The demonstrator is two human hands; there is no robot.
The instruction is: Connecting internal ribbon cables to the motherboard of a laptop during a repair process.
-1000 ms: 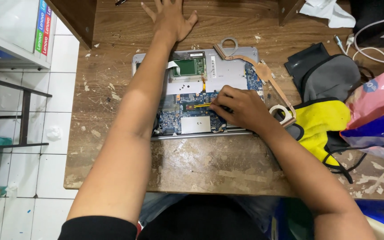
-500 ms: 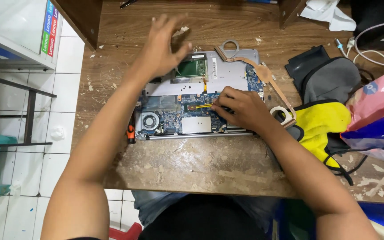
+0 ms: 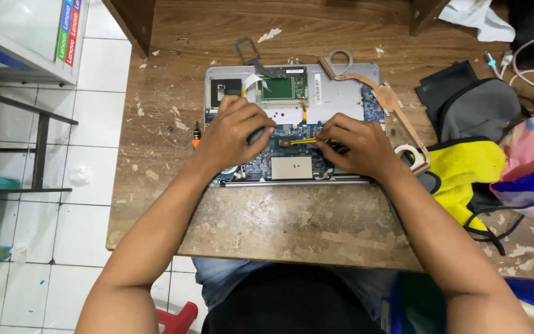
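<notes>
While both hands rest over the opened laptop (image 3: 341, 99) at the middle of the wooden worktop (image 3: 292, 229), a small orange screwdriver (image 3: 196, 134) lies just left of its case. The left hand (image 3: 233, 133) sits on the left part of the blue circuit board (image 3: 292, 162), its fingers curled closed around a small dark thing that I cannot identify. The right hand (image 3: 356, 145) has its fingers pinched on a thin yellow tool (image 3: 303, 141), whose tip touches the board. Further right lie a copper heat pipe (image 3: 397, 108), a yellow cloth (image 3: 465, 170) and a grey pouch (image 3: 480, 111).
</notes>
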